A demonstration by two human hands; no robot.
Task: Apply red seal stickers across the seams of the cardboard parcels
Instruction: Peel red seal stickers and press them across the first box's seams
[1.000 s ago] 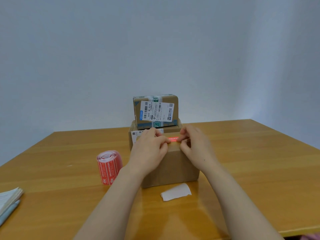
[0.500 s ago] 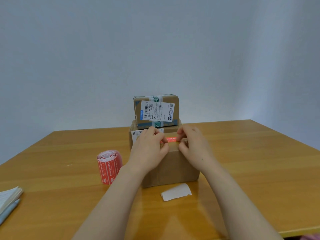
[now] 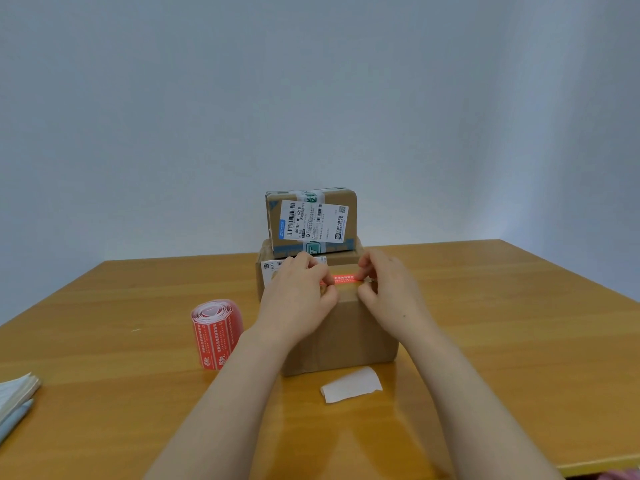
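Paper stack: lower left edge of the frame, cut off by the border, lying on the table.
Pen: pale blue, just below the paper stack. I cannot tell whether the two touch.
Sticker roll: red with white print, standing on end left of centre. It is just beside my left forearm and apart from the boxes.
Left hand: centre of frame, over the left top of the near parcel. My thumb and forefinger are curled in, pinching the left end of the red seal sticker.
Top parcel: upper centre, white shipping label facing me. It sits on the lower parcel.
Lower parcel: directly behind the near parcel and largely hidden by my hands. A white label shows at its left.
Red seal sticker: stretched level between my two hands at the far top edge of the near parcel. I cannot tell whether it touches the cardboard.
Near parcel: plain brown box at centre, front face toward me, standing on the table.
Backing slip: white and slightly curled, on the table just in front of the near parcel.
Right hand: right of centre, fingers curled. My thumb and fingertips pinch the sticker's right end.
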